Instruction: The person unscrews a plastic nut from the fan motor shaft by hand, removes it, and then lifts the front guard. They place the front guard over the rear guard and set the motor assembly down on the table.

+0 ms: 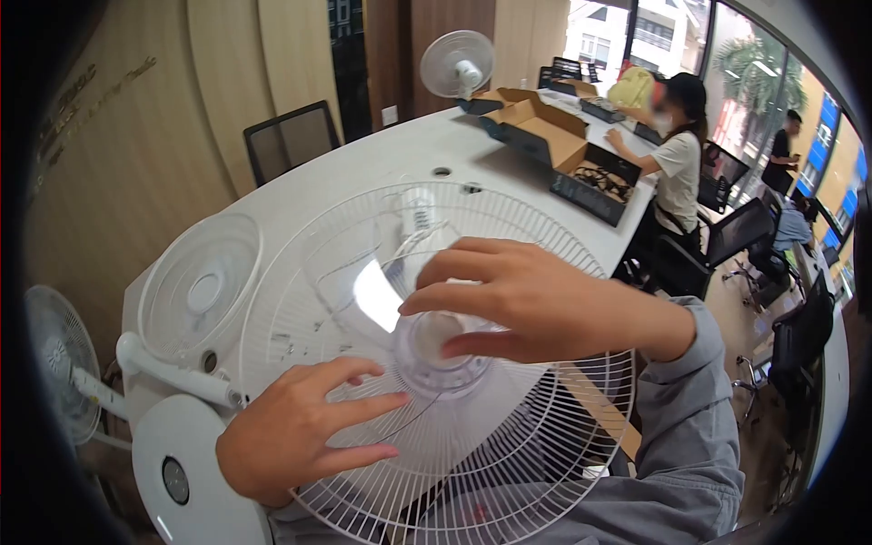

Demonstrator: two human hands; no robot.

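Note:
A large white wire fan grille (pixel 568 454) lies across the front of the table and reaches over my lap. On it sits a clear plastic fan blade (pixel 350 300) with a round, pale hub (pixel 427 338). My right hand (pixel 518 295) reaches in from the right, its thumb and fingers curved around the hub. Over the lower left of the grille, my left hand (pixel 304 422) is open, fingers spread, with nothing in it. Beyond the blade, a white fan motor part (pixel 419 211) with a cable shows through the wires.
Left of me are another round grille (pixel 241 245), a white fan pole (pixel 182 377) and a round base (pixel 200 463). An assembled fan (pixel 59 359) stands at far left, another (pixel 457 64) at the back. Open cardboard boxes (pixel 545 127) lie near a seated person (pixel 679 168).

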